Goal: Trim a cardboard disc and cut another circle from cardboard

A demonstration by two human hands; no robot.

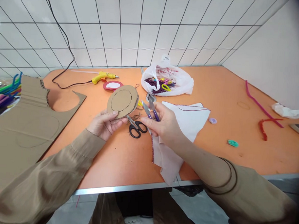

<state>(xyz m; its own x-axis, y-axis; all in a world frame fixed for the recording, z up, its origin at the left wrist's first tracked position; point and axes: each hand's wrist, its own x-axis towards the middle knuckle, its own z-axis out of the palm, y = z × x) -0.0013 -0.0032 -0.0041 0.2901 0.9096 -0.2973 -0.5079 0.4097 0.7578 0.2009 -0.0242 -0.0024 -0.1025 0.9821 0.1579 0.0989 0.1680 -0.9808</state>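
My left hand (pixel 105 125) grips a round cardboard disc (pixel 122 99) by its lower edge, thumb on top and fingers beneath. A smaller circle is marked on the disc's face, with dark, cut-looking stretches along the line. In my right hand (pixel 165 122) is a pair of purple-handled thread snips (pixel 151 110), blades apart and pointing up beside the disc's right edge, not touching it. Black-handled scissors (pixel 137 128) lie on the table between my hands. Under my right hand and forearm spreads a white cloth (pixel 188 118) with dark red stitched edging.
A yellow glue gun (pixel 104 77) and a red ring-shaped piece (pixel 112 85) lie behind the disc. A white plastic bag (pixel 175 82) holds coloured yarn. Cut cardboard (pixel 21 130) covers the left side. Pipe cleaners (pixel 261 106) and small coils (pixel 233 143) lie at right.
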